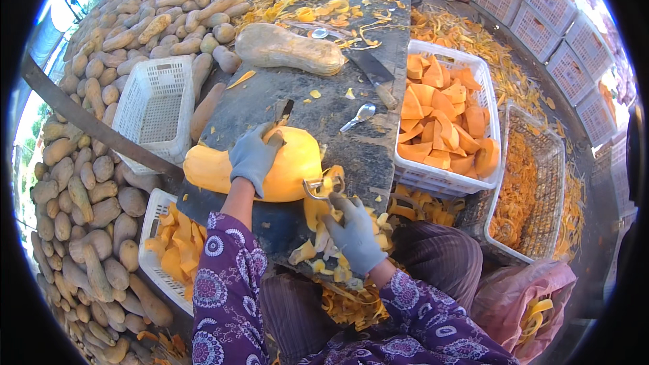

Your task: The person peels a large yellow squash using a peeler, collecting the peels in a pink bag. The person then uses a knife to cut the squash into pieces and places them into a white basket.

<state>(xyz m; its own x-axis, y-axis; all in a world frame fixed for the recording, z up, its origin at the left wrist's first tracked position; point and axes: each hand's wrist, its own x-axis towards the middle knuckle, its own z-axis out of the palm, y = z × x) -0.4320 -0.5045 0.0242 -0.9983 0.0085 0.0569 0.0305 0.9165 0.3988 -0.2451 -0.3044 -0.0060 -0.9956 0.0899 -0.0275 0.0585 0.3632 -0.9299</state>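
A peeled yellow squash (299,162) lies across the dark board. My gloved left hand (255,157) presses on its neck and holds it. My gloved right hand (355,235) grips a metal peeler (318,190) at the squash's rounded end, with peel hanging beside it. Strips and scraps of peel lie around my right hand. Farther back on the board (355,154) rest an unpeeled squash (289,49), a cleaver (373,68) with a wooden handle and a metal spoon (359,115). Part of a dark tool shows behind my left hand.
A white crate of orange squash chunks (489,106) stands right of the board, beside a crate of shreds (560,187). At left are an empty white crate (185,106), another chunk crate (147,243) and heaped squashes (101,213). A pink sack (507,294) sits lower right.
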